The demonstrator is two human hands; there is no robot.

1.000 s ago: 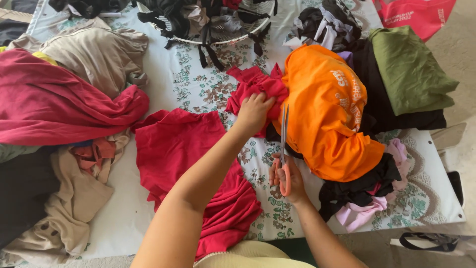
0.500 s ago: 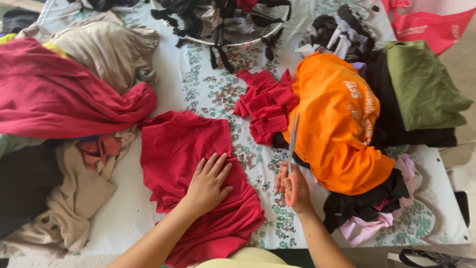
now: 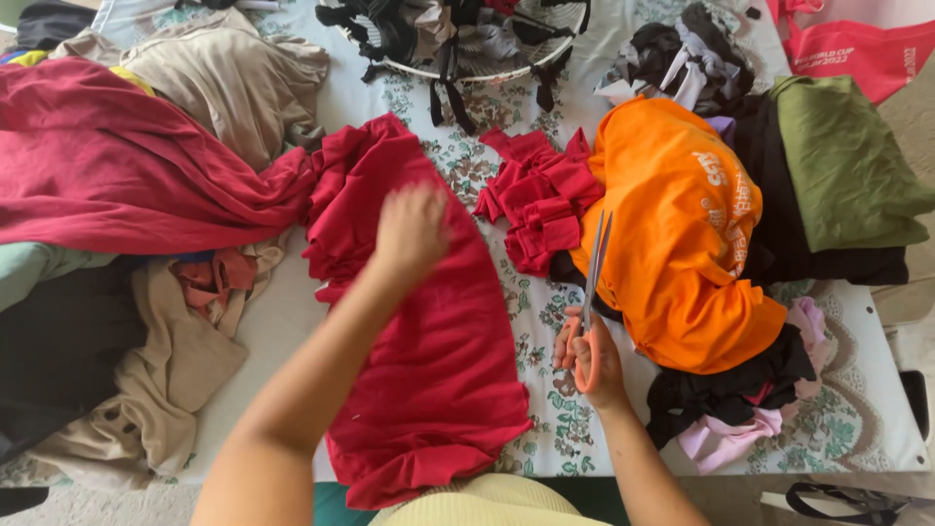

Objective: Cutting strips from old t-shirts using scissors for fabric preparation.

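Observation:
My left hand [image 3: 411, 232] is blurred and rests on a red cloth [image 3: 429, 360] spread down the middle of the table; whether it grips the fabric I cannot tell. My right hand [image 3: 588, 356] holds scissors [image 3: 591, 282] with orange handles, blades closed and pointing away from me. A small pile of cut red pieces [image 3: 538, 200] lies just beyond the blades. An orange shirt [image 3: 682, 234] bulges to the right of the scissors.
A floral tablecloth [image 3: 541, 351] covers the table. A dark red garment [image 3: 117, 166] and beige clothes [image 3: 224, 68] lie at the left. A green garment [image 3: 847, 161] on black cloth sits at the right. A round basket of dark strips [image 3: 467, 34] stands at the back.
My left hand left the cut red pieces, came down onto the red cloth, then pushed it forward, stretching it out. My right hand with the scissors stayed put.

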